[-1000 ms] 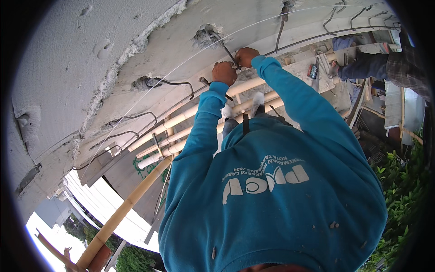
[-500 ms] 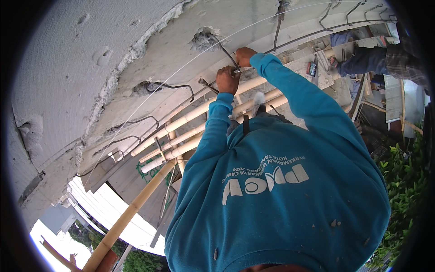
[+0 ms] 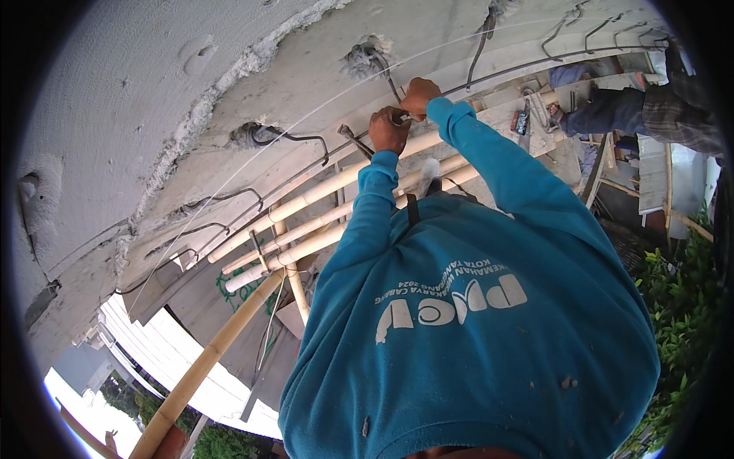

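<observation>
My left hand [image 3: 389, 131] is closed, thumb and fingers pinched together, close beside my right hand [image 3: 420, 99], which is curled into a fist. Both are at the lower end of a bent steel rod [image 3: 392, 86] that sticks out of a broken hole in the concrete. A small pale bit shows between the hands; what the fingers grip is too small to make out. Behind them runs a long thin steel bar [image 3: 501, 75] along the wall. Just left of my left hand, a dark metal piece with a widened end [image 3: 353, 139] juts up at an angle.
Other hooked rods [image 3: 300, 138] stick out of the concrete wall [image 3: 191, 115]. A taut white string [image 3: 264, 143] crosses in front. Bamboo poles [image 3: 321, 193] lie below my hands. At the right a co-worker's leg [image 3: 612, 109] is beside boards and a red-and-black object [image 3: 519, 122].
My hands have come closer together, covering the rod's lower end that showed between them before. The whole view has shifted slightly.
</observation>
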{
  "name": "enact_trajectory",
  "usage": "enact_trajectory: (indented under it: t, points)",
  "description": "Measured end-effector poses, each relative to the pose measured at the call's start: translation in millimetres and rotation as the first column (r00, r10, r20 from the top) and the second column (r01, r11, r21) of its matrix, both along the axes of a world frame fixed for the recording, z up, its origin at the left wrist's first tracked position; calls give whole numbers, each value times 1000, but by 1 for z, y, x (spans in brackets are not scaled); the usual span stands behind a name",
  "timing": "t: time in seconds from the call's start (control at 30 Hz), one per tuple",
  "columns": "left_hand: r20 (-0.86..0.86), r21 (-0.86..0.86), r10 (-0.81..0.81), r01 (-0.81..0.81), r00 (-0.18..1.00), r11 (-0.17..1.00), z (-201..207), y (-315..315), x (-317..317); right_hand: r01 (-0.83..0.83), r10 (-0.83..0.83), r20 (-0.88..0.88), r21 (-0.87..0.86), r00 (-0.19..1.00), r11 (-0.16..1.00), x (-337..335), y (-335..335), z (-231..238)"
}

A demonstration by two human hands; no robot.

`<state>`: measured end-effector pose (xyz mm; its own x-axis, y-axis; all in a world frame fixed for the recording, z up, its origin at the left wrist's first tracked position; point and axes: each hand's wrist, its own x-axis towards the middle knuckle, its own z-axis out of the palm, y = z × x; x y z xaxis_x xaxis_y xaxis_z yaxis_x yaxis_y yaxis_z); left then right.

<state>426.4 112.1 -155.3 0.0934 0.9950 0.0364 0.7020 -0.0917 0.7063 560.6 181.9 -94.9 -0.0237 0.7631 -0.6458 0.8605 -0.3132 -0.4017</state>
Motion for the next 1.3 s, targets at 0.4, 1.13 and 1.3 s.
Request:
enact_trajectory:
  t: [0.4,1.13,1.3]
  points:
    - [-10,86,-79,80,997,993,-16,4,-4,-151,129,166,128,978,980,8,-1,-69]
    - [62,-102,-380,385,923,917,0,20,-29,885,-578,-700,174,420,432,-57,-138,-93]
    - [25,-165,-305,305,952,938,16,16,-22,777,-480,-641,319,598,542,-39,-130,-142]
